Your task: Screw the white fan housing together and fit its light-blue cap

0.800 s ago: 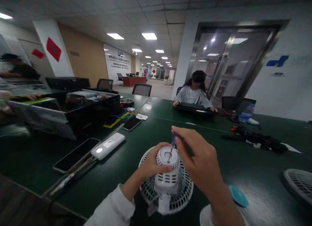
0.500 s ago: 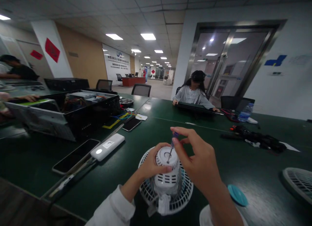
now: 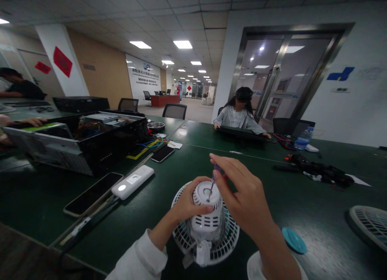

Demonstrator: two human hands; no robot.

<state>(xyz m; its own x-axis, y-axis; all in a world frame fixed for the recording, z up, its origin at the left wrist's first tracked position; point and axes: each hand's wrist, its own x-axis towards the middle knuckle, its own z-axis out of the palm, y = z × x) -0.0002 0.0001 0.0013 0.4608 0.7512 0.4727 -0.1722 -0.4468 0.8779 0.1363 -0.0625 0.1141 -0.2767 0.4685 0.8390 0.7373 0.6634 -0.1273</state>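
Observation:
A white fan motor housing [image 3: 207,220] stands upright on a white fan grille [image 3: 225,243] lying on the dark green table [image 3: 169,171]. My left hand [image 3: 185,205] wraps around the housing's left side, thumb pressed on its front. My right hand [image 3: 242,195] pinches a small screwdriver [image 3: 213,182] with a blue handle, its tip set in the top of the housing.
A white power bank [image 3: 133,181], two phones [image 3: 92,194] and an open computer case [image 3: 75,141] lie to the left. A teal disc [image 3: 294,239] and a second fan grille [image 3: 369,224] sit to the right. A person works at a laptop across the table.
My right hand's fingers shifted slightly around the screwdriver handle. The housing and my left hand stayed in place.

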